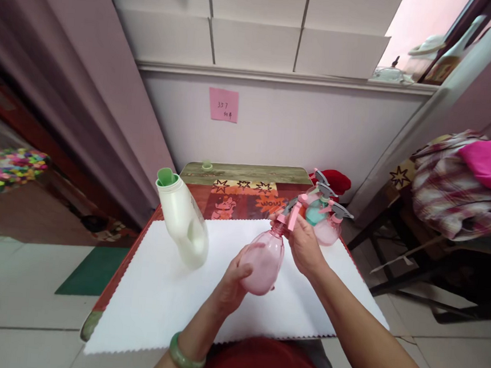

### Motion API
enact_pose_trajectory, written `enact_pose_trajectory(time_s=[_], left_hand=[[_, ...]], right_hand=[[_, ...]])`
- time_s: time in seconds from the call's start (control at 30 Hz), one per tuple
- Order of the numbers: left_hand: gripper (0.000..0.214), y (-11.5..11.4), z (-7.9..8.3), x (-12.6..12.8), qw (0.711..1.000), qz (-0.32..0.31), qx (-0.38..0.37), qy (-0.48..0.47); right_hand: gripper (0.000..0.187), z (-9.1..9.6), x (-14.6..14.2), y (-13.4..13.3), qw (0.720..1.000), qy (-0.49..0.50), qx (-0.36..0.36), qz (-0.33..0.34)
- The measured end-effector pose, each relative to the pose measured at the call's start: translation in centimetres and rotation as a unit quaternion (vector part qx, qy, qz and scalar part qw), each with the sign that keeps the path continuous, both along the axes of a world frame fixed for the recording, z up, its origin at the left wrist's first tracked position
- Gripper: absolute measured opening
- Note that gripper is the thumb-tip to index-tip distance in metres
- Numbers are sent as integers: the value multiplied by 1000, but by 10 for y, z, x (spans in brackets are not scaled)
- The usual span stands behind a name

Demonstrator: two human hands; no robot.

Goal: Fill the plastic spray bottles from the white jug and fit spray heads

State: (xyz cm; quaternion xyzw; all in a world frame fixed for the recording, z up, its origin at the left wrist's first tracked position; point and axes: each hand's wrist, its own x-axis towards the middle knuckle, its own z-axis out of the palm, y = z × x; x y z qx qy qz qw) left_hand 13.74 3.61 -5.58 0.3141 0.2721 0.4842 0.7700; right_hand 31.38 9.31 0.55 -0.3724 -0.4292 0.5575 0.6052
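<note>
A translucent pink spray bottle (pixel 263 268), with pinkish liquid inside, is held tilted above the white cloth (pixel 144 307). Wrapped around the bottle's body from the left is my left hand (pixel 233 279). My right hand (pixel 304 245) grips the pink spray head (pixel 293 214) at the bottle's neck. The neck's threads show below the head; I cannot tell whether it is screwed on. Behind my right hand stand a teal spray bottle (pixel 314 214) and another pink spray bottle (pixel 328 231). A big white jug (pixel 184 219) with a green spout stands at the left.
A small green cap (pixel 207 165) lies at the table's far left edge. A pink note (pixel 223 105) is stuck on the wall. Something red (pixel 335 181) sits behind the spray bottles. Clothes (pixel 447 184) are piled on the right, beside dark furniture legs.
</note>
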Motion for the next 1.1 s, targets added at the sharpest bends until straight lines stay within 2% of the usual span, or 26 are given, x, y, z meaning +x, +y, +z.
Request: enact_pose_trajectory(time_s=[0.07,0.17,0.27,0.37,0.43,0.53,0.63,0.83,1.1], left_hand=[[74,-2,0,1,996,-52,-35,-68],[91,-2,1,6,980,-114,-68,-149],[98,-1,4,11,967,-152,-82,-187],[99,-1,8,14,960,-172,-90,-200],[99,-2,10,14,961,-166,-96,-200],[97,-2,12,14,964,-147,-101,-197],[94,-3,16,14,962,-149,-102,-204],[93,-1,24,14,950,-179,-113,-228],[95,2,25,11,937,-221,-129,-239]], right_hand=[[38,6,-6,3,998,42,-13,33],[39,21,-11,8,992,99,-35,74],[39,37,-13,14,987,147,-25,62],[33,46,-14,15,991,129,-20,40],[28,45,-16,11,991,111,-52,56],[21,37,-21,4,982,140,-88,96],[17,31,-22,3,975,174,-69,124],[24,29,-20,9,968,198,-65,141],[25,29,-23,8,965,200,-52,164]])
